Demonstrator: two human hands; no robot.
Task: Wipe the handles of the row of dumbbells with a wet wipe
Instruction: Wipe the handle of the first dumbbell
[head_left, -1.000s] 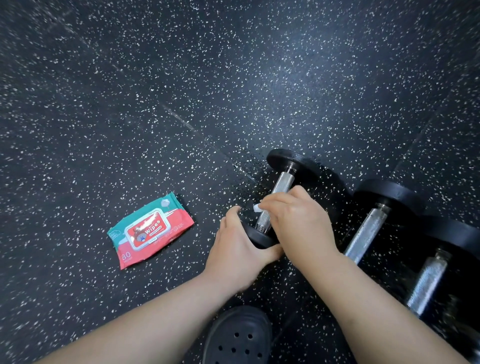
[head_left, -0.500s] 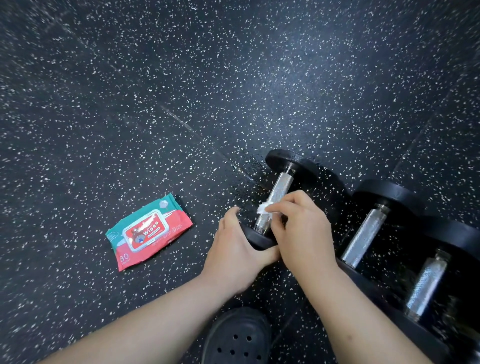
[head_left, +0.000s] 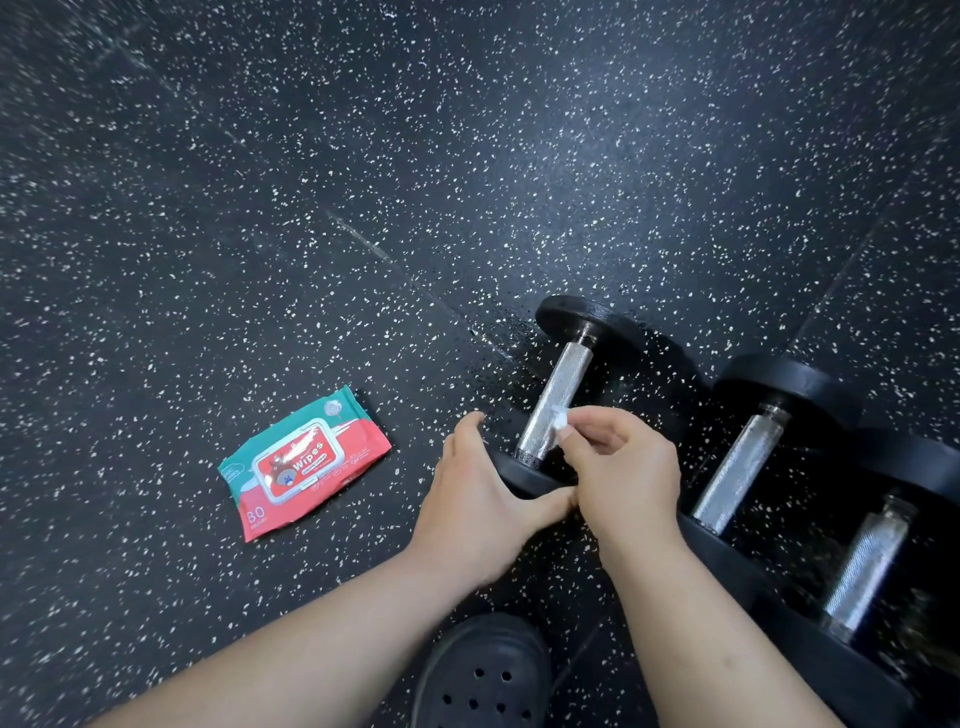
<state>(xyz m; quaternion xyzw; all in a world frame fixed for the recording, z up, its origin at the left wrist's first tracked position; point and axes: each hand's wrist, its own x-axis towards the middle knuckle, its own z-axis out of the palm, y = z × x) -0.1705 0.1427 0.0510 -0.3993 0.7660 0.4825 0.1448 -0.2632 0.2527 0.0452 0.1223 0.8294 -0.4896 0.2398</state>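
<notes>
Three black dumbbells with knurled silver handles lie in a row on the floor at the right. My left hand (head_left: 480, 499) grips the near weight plate of the leftmost dumbbell (head_left: 558, 395). My right hand (head_left: 618, 467) pinches a small white wet wipe (head_left: 558, 418) against the lower part of that dumbbell's handle. The second dumbbell (head_left: 737, 467) and the third dumbbell (head_left: 865, 564) lie untouched to the right.
A red and green pack of wipes (head_left: 304, 462) lies flat on the speckled black rubber floor (head_left: 363, 182) left of my hands. A black perforated clog (head_left: 485, 673) shows at the bottom edge between my forearms.
My right hand has loosened from wrapping the handle to pinching the wipe at its side, sliding slightly down the handle. My left hand has stayed on the plate.
</notes>
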